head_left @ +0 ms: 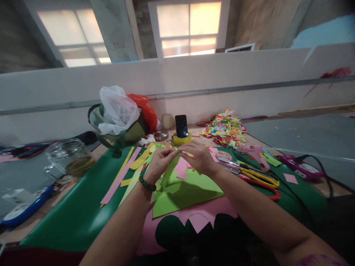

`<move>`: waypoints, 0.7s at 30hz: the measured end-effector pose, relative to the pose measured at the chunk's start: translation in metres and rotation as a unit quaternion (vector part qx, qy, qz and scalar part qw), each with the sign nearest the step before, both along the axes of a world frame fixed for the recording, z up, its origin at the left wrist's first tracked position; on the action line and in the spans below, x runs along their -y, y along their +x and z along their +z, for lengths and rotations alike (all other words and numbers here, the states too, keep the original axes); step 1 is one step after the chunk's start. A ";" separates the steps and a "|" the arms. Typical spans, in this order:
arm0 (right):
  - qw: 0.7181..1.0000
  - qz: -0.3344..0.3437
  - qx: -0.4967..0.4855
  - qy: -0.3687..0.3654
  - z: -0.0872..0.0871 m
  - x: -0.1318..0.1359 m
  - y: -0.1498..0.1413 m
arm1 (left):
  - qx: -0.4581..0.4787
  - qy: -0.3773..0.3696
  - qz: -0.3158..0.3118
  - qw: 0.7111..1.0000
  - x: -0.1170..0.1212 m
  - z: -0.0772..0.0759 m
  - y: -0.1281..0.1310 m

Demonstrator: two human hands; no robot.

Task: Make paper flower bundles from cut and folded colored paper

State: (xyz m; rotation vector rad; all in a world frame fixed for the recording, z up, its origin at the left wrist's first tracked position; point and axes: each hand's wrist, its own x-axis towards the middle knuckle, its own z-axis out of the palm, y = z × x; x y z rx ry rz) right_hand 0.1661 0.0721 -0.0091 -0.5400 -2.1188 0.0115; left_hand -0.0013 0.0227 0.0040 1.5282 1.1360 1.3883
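My left hand [161,162], with a dark green bead bracelet [147,183] at the wrist, pinches the top of a light green paper strip [169,173]. Close beside it, my right hand [200,157] is closed at the same end of the strip, fingertips nearly touching the left ones. The strip hangs down between the hands. Below lies a light green sheet [183,195] on top of a cut pink sheet [151,232]. Pink and yellow paper strips [120,177] rest left of my left hand. What exactly sits between my fingertips is partly hidden.
Scissors [273,192], a yellow utility knife [260,175] and a pink glue gun [255,153] lie to the right. At the back are a phone [181,125] on a yellow tape roll [182,139], a heap of paper scraps [226,129] and a bag [133,133]. A glass jar [69,159] stands left.
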 end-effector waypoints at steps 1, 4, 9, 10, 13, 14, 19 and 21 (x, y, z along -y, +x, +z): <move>1.000 0.002 0.000 -0.009 -0.001 0.000 0.000 | -0.018 0.007 0.000 1.000 0.000 0.000 0.000; 0.999 -0.006 -0.008 -0.047 -0.003 0.001 -0.002 | -0.054 0.023 -0.003 0.998 0.001 0.001 0.001; 0.983 0.005 -0.071 -0.171 -0.001 -0.001 0.000 | 0.015 0.047 0.052 0.997 -0.003 -0.001 -0.001; 0.973 0.023 -0.086 -0.211 -0.001 -0.003 0.002 | 0.034 0.048 0.076 0.995 -0.005 -0.001 -0.002; 0.928 0.093 -0.127 -0.337 0.001 -0.013 0.008 | 0.070 -0.013 0.101 0.992 -0.007 -0.002 -0.007; 0.911 0.111 -0.138 -0.373 0.001 -0.016 0.010 | 0.078 -0.052 0.078 0.993 -0.007 -0.001 -0.008; 0.863 0.147 -0.161 -0.455 0.002 -0.024 0.014 | 0.035 -0.148 -0.077 0.985 0.001 0.003 0.000; 0.865 0.144 -0.158 -0.454 0.003 -0.024 0.014 | 0.003 -0.115 -0.096 0.989 0.003 0.003 0.002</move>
